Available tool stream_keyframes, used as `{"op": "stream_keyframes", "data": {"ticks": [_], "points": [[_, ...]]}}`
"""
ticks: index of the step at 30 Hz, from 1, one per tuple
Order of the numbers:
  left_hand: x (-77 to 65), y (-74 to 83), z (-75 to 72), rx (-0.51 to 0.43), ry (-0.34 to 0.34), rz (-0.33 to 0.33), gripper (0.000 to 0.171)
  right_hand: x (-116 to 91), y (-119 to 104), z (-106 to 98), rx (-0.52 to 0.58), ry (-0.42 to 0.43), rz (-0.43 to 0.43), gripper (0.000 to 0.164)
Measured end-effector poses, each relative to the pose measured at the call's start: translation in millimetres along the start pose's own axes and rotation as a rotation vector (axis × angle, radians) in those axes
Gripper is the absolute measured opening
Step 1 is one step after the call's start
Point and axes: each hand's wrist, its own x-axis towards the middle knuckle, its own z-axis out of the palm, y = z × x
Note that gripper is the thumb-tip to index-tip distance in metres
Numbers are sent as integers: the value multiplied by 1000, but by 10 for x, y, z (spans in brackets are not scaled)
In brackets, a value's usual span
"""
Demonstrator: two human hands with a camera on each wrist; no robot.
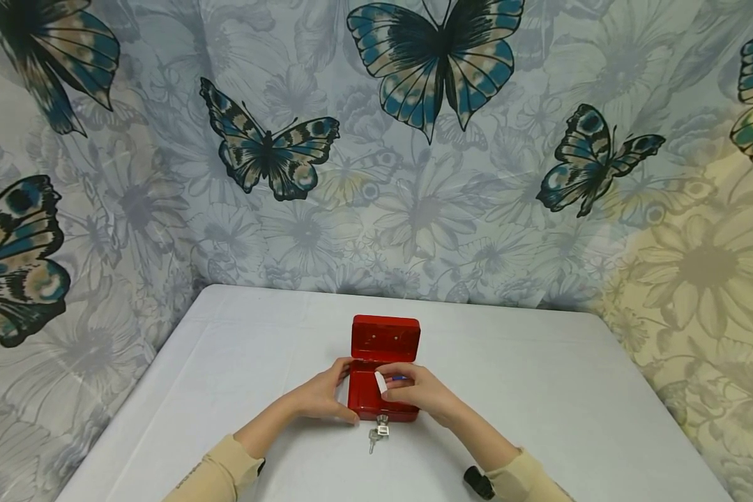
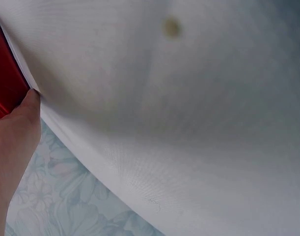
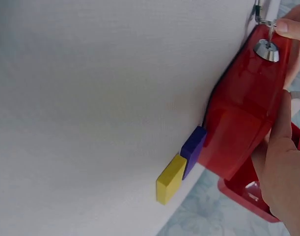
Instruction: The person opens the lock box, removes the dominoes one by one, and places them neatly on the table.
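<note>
White tabletop (image 1: 527,376) holds red box (image 1: 364,392), hands (image 1: 321,392) (image 1: 425,390) angled inward.

room across table (image 1: 571,376), far right; raised lid (image 1: 385,339) bars box (image 1: 362,403) rear, left hand (image 1: 325,392) left side, right hand (image 1: 422,388) opening.

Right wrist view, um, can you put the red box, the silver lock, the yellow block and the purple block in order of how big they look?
1. Red box, largest by far.
2. Yellow block and purple block, too alike to rank.
3. Silver lock, smallest.
</note>
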Motion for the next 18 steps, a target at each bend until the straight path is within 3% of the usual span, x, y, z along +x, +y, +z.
{"op": "stream_keyframes", "data": {"ticks": [18], "points": [[-13,27,-4,3,10,-13,101,-274,18,-356,103,26,84,52]]}}
